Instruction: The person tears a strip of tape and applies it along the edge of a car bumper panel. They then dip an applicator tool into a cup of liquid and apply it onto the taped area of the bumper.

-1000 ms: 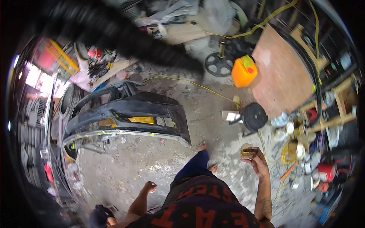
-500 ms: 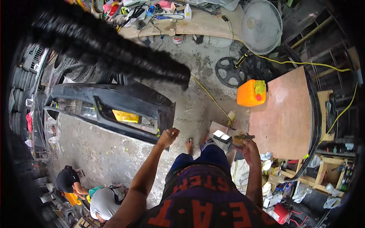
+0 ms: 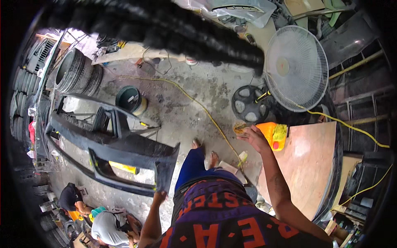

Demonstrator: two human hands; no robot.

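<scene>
Left hand: I had my left hand (image 3: 159,195) at the near end of the dark car bumper (image 3: 124,149); I couldn't tell whether the fingers were closed on its edge.
Right hand: my right hand (image 3: 255,138) was raised, fingers pinched on a small yellowish pad (image 3: 240,128).
Bumper's place: it rested across a metal stand (image 3: 111,120) to my left, over the concrete floor (image 3: 186,107).
Doing it well: I judged I should steady that end firmly and keep my bare feet (image 3: 205,152) off the yellow cable (image 3: 206,113).
</scene>
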